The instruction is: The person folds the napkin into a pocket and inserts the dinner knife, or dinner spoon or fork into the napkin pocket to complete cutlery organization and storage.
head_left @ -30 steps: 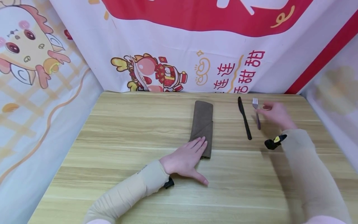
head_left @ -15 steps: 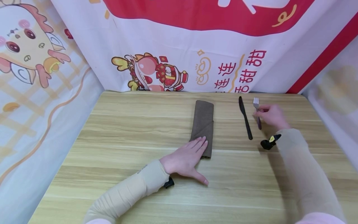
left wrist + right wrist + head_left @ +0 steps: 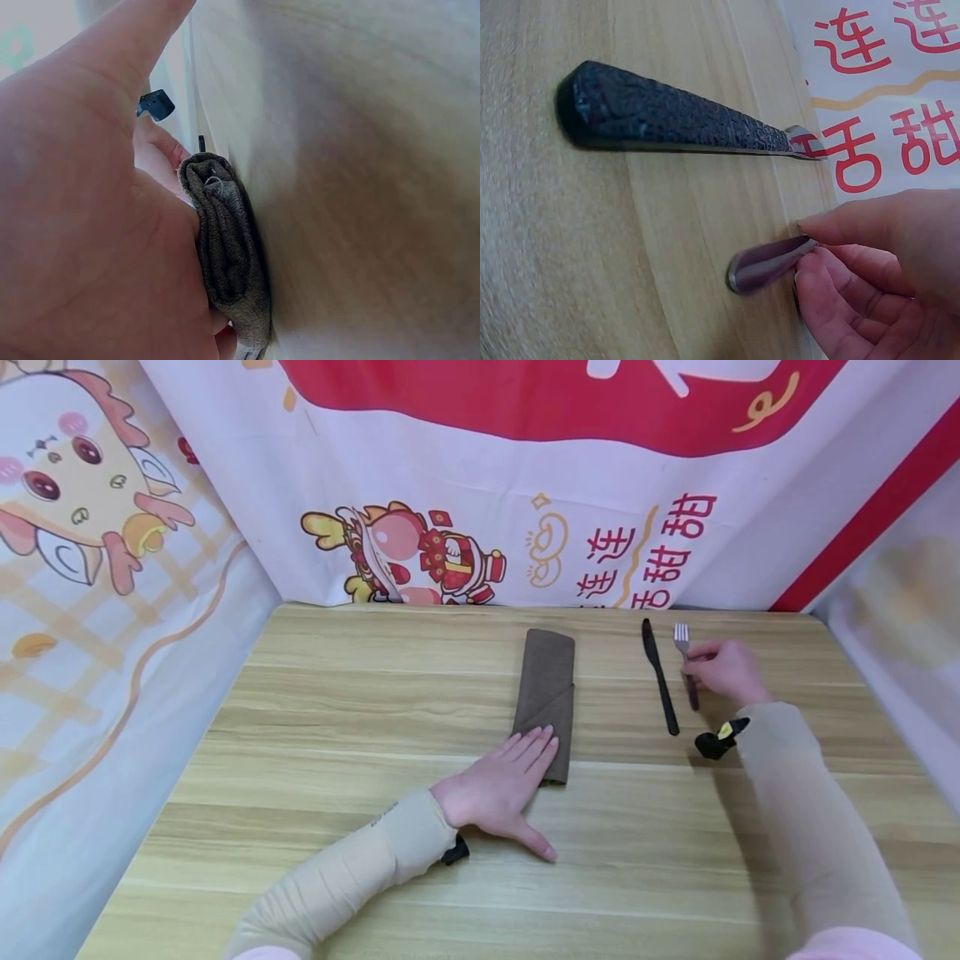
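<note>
A brown cloth napkin (image 3: 547,670), folded into a flat strip, lies lengthwise on the wooden table. My left hand (image 3: 495,783) rests palm down on its near end, fingers straight and thumb spread out. In the left wrist view, the rolled layers of the napkin's end (image 3: 225,240) show beside the palm. At the right, my right hand (image 3: 729,672) pinches a fork (image 3: 682,638) between thumb and fingers around its middle. Its dark handle (image 3: 769,266) shows in the right wrist view, while the tines are hidden there.
A knife with a black handle (image 3: 660,681) lies just left of the fork, roughly parallel to it. The wooden table (image 3: 360,693) meets a printed curtain (image 3: 450,460) at its back edge. More cloth hangs along the left (image 3: 135,710) and right sides.
My right hand has moved left and closed its fingertips on the fork. The fork has shifted slightly toward the knife. My left hand has stayed on the napkin.
</note>
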Demonstrator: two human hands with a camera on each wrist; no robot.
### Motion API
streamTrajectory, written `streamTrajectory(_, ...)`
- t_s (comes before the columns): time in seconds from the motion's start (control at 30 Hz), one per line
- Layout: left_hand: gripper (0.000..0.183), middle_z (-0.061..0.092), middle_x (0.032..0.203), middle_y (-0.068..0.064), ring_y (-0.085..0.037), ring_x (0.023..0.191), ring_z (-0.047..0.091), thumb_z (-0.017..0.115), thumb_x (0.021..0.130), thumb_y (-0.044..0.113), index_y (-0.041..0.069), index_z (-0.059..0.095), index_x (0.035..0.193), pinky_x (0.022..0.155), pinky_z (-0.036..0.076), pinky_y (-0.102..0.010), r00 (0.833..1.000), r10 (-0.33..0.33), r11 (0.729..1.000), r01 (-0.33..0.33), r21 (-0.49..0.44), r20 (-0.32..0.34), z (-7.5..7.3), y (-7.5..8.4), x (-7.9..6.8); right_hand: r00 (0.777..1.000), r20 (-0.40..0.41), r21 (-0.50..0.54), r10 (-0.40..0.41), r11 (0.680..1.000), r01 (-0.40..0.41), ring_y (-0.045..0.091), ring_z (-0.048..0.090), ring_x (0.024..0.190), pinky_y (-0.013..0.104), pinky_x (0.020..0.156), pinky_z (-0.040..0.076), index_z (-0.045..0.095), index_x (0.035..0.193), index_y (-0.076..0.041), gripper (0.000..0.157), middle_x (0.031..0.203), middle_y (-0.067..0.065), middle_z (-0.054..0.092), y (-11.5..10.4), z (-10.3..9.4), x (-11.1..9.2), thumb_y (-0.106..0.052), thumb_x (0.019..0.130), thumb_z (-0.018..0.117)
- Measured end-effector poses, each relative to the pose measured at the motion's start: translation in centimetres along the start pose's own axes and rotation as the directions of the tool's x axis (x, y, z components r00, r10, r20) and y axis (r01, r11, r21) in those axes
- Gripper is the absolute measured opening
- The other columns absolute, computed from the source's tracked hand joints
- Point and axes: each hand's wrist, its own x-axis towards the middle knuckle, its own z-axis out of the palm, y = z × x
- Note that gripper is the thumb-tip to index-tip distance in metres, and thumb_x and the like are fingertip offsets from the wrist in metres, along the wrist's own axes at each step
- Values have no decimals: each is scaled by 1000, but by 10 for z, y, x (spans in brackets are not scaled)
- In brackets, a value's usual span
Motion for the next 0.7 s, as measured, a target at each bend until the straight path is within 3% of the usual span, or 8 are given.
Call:
streamTrajectory(0.3,136,-2,167,-21,-30,154,0,60,75,87,-3,4,160,123,6,-39,1000,7,1000,-7,-4,24,-3,-1,0,994,76,74,74,994,-79,21,65,86,27,71,58,58,130,7,39,109,20,67,0,-2,0,-17,101,65)
streamTrajectory(0.53,136,-3,167,-20,-30,154,-1,60,76,87,-2,3,160,123,4,-39,1000,12,1000,-12,-16,28,-4,-2,-1,987,130,59,98,993,-106,30,60,100,34,82,56,61,130,4,39,116,21,66,-2,-4,-2,-22,102,64)
streamTrajectory(0.7,135,-2,167,-21,-30,154,0,60,76,87,-2,3,160,123,5,-39,999,15,1000,-14,-15,29,-3,-2,0,983,148,41,111,992,-119,29,61,97,35,82,55,63,126,4,39,107,16,69,-4,-4,-4,-24,100,64)
